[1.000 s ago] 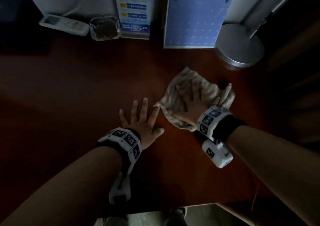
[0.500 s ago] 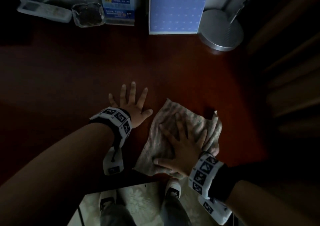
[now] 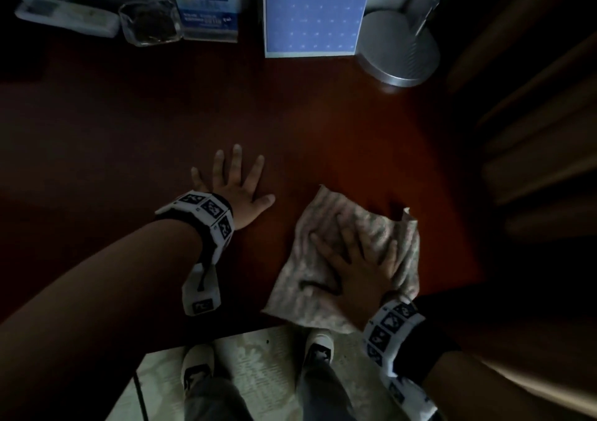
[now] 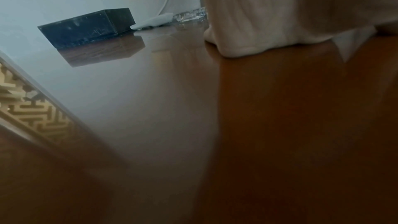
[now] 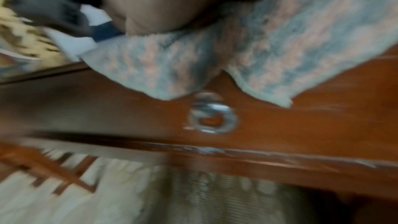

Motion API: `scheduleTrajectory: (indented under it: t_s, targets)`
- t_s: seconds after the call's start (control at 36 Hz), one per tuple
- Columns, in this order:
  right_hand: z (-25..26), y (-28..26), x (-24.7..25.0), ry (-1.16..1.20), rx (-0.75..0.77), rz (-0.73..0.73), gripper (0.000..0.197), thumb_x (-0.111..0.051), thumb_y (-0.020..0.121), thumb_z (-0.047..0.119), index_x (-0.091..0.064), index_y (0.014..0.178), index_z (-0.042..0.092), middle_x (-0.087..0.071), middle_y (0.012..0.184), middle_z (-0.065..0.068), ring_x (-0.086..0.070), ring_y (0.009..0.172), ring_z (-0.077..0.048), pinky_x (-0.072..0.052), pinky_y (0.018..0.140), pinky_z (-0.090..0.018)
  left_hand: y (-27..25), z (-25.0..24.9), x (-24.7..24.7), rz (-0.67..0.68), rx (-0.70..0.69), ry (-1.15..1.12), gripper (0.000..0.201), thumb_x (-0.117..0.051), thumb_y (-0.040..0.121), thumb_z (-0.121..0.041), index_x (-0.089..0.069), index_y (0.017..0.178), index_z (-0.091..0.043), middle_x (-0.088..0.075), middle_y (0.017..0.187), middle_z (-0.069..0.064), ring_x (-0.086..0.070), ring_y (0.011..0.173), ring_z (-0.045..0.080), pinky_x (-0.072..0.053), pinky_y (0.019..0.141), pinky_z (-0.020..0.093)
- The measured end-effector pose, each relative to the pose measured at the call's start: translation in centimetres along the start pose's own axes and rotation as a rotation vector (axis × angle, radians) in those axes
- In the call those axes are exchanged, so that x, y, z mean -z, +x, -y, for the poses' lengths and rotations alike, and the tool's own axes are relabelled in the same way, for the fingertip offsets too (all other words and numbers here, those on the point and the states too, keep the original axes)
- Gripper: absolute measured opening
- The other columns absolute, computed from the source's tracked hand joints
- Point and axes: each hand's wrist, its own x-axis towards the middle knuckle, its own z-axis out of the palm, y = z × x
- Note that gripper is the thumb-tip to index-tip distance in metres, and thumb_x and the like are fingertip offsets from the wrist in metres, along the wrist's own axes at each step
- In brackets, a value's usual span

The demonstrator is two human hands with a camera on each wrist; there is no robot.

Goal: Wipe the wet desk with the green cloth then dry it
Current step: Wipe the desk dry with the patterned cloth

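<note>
Dark wood desk: cloth, remote, ashtray, lamp base.

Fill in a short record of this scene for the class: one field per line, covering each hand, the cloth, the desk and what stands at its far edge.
left hand: flat on the desk, fingers spread, holding nothing
right hand: pressed flat on the cloth
cloth: crumpled, at the near edge, one corner overhanging
desk: dark reddish wood, glossy
far edge: remote control, glass ashtray, blue calendar, round lamp base
</note>
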Motion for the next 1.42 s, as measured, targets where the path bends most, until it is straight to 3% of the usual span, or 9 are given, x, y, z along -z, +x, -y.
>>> scheduleTrajectory:
  t_s: [0.28,0.44,0.58,0.69,0.83,0.94,1.11,1.22,1.42]
  targets:
    - [-3.0,-0.4,-0.4,0.015,-0.278,-0.145,0.078,-0.002,0.07,0.084,0.03,0.134,0.054,0.038,0.15,0.006,0.029,0.14,-0.022,0.005,0.106,-0.071,-0.1,-0.2,0.1,-0.004,0.005,-0.005,0.073,-0.02,0.091,-0.068,0.027,0.141,-0.042,0.041,0.147,-0.003,0.033,0.138,0.027,0.011,0.109,0.062]
    - [3.6,0.4,-1.3,0.049,-0.19,-0.171,0.075,-0.021,0.077,0.081,-0.016,0.145,0.049,0.011,0.159,-0.007,0.016,0.144,-0.033,0.009,0.098,-0.075,0.1,-0.3,0.1,0.001,0.019,0.003,0.072,-0.019,0.09,-0.068,0.027,0.141,-0.043,0.041,0.147,-0.003,0.032,0.138,0.027,0.01,0.109,0.062]
    - [6.5,1.2,-1.2,0.058,-0.043,-0.146,0.072,-0.017,0.079,0.082,0.011,0.14,0.057,0.026,0.156,0.0,0.031,0.139,-0.029,0.019,0.096,-0.074,0.1,-0.2,0.0,-0.006,0.019,-0.001,0.072,-0.018,0.09,-0.069,0.026,0.141,-0.044,0.04,0.148,-0.003,0.032,0.138,0.027,0.01,0.108,0.062]
    - [4.5,1.3,-0.9,-0.006,0.006,-0.125,0.071,-0.016,0.079,0.083,0.017,0.138,0.058,0.031,0.152,0.007,0.023,0.143,-0.026,0.014,0.098,-0.074,-0.1,-0.2,0.2,0.011,0.015,0.004,0.072,-0.018,0.09,-0.069,0.028,0.139,-0.044,0.042,0.147,-0.004,0.033,0.138,0.027,0.01,0.109,0.062]
    - [-0.6,1.6,-0.2,0.015,-0.146,-0.152,0.077,-0.02,0.076,0.082,0.01,0.142,0.055,0.03,0.153,0.008,0.024,0.143,-0.023,0.009,0.102,-0.073,-0.2,-0.2,0.3,0.031,0.012,0.002,0.073,-0.018,0.089,-0.07,0.028,0.14,-0.044,0.043,0.146,-0.004,0.033,0.138,0.026,0.011,0.109,0.061]
    - [-5.0,1.6,0.5,0.05,-0.301,-0.162,0.078,-0.018,0.075,0.082,0.034,0.127,0.058,0.033,0.152,0.009,0.024,0.143,-0.02,0.006,0.105,-0.071,-0.4,-0.2,0.5,0.035,-0.004,-0.01,0.074,-0.019,0.09,-0.069,0.027,0.141,-0.043,0.043,0.146,-0.004,0.034,0.138,0.027,0.011,0.109,0.062]
    - [-7.2,1.6,1.1,0.071,-0.483,-0.186,0.071,-0.009,0.078,0.078,0.039,0.126,0.055,0.026,0.155,0.007,0.025,0.142,-0.017,0.005,0.107,-0.07,-0.4,-0.3,0.5,0.04,-0.011,-0.012,0.074,-0.019,0.09,-0.068,0.029,0.14,-0.042,0.044,0.145,-0.003,0.034,0.137,0.027,0.012,0.108,0.062]
    - [-5.1,1.9,0.5,0.129,-0.608,-0.198,0.067,-0.005,0.081,0.075,0.027,0.136,0.053,0.022,0.157,0.003,0.022,0.143,-0.023,0.005,0.105,-0.072,-0.4,-0.3,0.6,0.032,-0.015,-0.007,0.074,-0.02,0.09,-0.068,0.029,0.14,-0.042,0.044,0.145,-0.003,0.035,0.137,0.027,0.012,0.108,0.062]
    - [-0.2,2.0,0.3,0.136,-0.453,-0.109,0.076,-0.008,0.075,0.08,0.024,0.139,0.052,0.035,0.152,-0.004,0.028,0.14,-0.031,0.009,0.101,-0.075,-0.2,-0.4,0.5,0.023,0.011,-0.002,0.074,-0.019,0.09,-0.069,0.029,0.14,-0.042,0.044,0.145,-0.003,0.033,0.138,0.027,0.011,0.109,0.062]
